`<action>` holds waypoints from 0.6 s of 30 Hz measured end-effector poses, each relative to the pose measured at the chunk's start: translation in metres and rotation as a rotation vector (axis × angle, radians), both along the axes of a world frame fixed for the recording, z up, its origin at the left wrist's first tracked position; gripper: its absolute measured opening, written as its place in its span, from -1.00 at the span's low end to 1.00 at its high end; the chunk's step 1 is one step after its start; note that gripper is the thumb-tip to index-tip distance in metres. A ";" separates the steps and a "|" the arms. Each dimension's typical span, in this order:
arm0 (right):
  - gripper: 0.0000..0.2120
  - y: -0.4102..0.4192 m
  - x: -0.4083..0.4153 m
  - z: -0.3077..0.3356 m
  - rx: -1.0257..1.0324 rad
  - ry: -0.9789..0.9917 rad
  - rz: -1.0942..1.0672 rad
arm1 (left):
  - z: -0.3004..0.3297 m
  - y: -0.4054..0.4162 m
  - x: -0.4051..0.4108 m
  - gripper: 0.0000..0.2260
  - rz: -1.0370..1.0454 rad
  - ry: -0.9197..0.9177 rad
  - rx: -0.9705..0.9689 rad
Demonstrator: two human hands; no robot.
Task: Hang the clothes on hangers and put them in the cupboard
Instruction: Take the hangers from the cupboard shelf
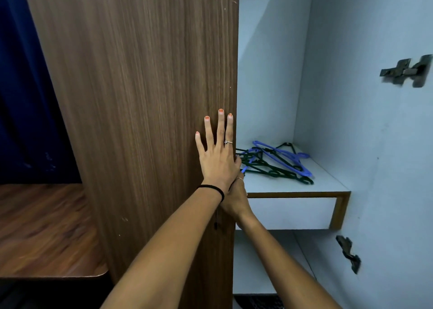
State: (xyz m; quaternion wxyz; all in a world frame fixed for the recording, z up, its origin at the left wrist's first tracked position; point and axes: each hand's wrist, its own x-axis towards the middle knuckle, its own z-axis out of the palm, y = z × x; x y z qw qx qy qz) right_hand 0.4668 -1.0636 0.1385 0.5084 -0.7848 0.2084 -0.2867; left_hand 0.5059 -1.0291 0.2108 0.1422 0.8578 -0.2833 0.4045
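Note:
My left hand (216, 154) lies flat with straight, spread fingers on the brown wooden cupboard door (140, 93), near its right edge. My right hand (235, 198) reaches past that edge just under my left wrist. Its fingers are mostly hidden behind my left hand and the door, so its hold does not show. Just beyond it, a tangled pile of dark green and blue hangers (276, 165) lies on a white shelf (297, 195) inside the open cupboard. No clothes are in view.
The cupboard's pale inner wall (264, 74) rises behind the shelf. The other door stands open at the right, carrying two dark hinges (406, 71). A wooden table top (35, 226) sits low at the left, with a dark blue curtain (18, 74) behind it.

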 end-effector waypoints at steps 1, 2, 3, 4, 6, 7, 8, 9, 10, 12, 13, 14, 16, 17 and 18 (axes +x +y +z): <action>-0.07 0.004 -0.004 -0.002 -0.041 -0.010 -0.017 | -0.002 0.000 -0.004 -0.01 0.001 0.010 -0.017; -0.10 0.008 -0.009 -0.004 -0.076 -0.013 -0.023 | -0.004 0.002 -0.009 -0.01 0.004 0.015 -0.031; -0.15 0.013 -0.015 -0.006 -0.094 0.000 -0.022 | -0.006 0.004 -0.014 0.00 0.009 0.017 -0.037; -0.20 0.019 -0.021 -0.010 -0.113 0.016 -0.015 | -0.008 0.007 -0.019 0.03 0.016 0.020 -0.038; -0.19 0.034 -0.038 -0.015 -0.148 0.037 -0.005 | -0.011 0.014 -0.031 0.06 0.021 0.031 -0.040; -0.14 0.043 -0.047 -0.017 -0.153 0.038 -0.014 | -0.012 0.018 -0.040 0.06 0.024 0.035 -0.045; -0.13 0.050 -0.057 -0.018 -0.161 0.039 -0.019 | -0.013 0.023 -0.048 0.05 0.026 0.037 -0.054; -0.17 0.059 -0.067 -0.017 -0.169 0.046 -0.018 | -0.015 0.030 -0.057 0.05 0.024 0.041 -0.064; -0.22 0.067 -0.076 -0.015 -0.187 0.041 -0.009 | -0.016 0.038 -0.067 0.06 0.015 0.042 -0.072; -0.30 0.081 -0.093 -0.013 -0.227 0.034 0.014 | -0.014 0.057 -0.083 0.06 -0.018 0.046 -0.075; -0.33 0.088 -0.103 -0.011 -0.248 0.048 0.022 | -0.013 0.068 -0.092 0.05 -0.036 0.051 -0.075; -0.36 0.096 -0.113 -0.010 -0.268 0.064 0.037 | -0.012 0.080 -0.102 0.04 -0.049 0.056 -0.081; -0.36 0.114 -0.133 -0.008 -0.284 0.080 0.102 | -0.014 0.102 -0.122 0.01 -0.066 0.058 -0.118; -0.31 0.126 -0.146 -0.006 -0.291 0.094 0.143 | -0.015 0.114 -0.134 0.00 -0.074 0.065 -0.142; -0.25 0.137 -0.156 -0.003 -0.286 0.102 0.172 | -0.016 0.126 -0.144 -0.01 -0.086 0.071 -0.166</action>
